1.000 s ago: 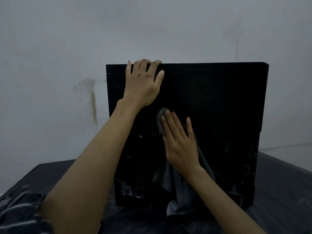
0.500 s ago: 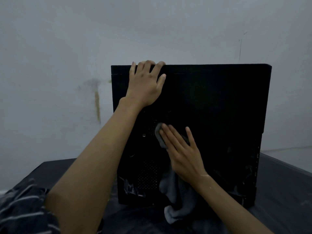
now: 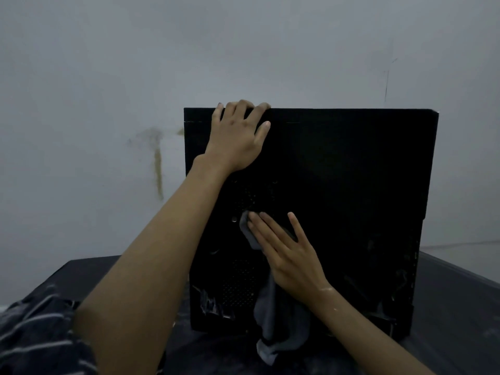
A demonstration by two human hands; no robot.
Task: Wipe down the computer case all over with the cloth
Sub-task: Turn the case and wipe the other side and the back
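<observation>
Dark table [image 3: 446,307] before a pale wall [image 3: 108,77]: setting. Item: case [image 3: 338,185], black, standing upright on the table, one broad side panel facing the camera, top edge level. Panel detail: vent holes [image 3: 238,288] in its left part; pale ragged scraps [image 3: 211,304] at the lower left corner, kind not discernible. Cloth [image 3: 281,320], grey: upper end pressed flat against the panel at mid-height, left of centre; the rest hangs loose down the panel, tail reaching the table. Right hand [image 3: 286,261]: fingers straight and spread, palm toward the panel, pressing the cloth onto it, not gripping. Left hand [image 3: 238,142]: fingers curled over the top edge near the left corner, thumb on the near face, gripping the case to brace it. Step in hand, as judged: wiping the near side panel, left-centre portion. Progress cannot be read from the dark surface; the top, ends and far side probably remain. Next move calls for even pressure carried across to the right and lower parts of the panel, the loose tail kept off the scraps, and the brace kept on; other faces will need the case turned. Periphery: striped sleeve [image 3: 32,334] at lower left; yellowish stain [image 3: 158,163] on the wall left of the case.
</observation>
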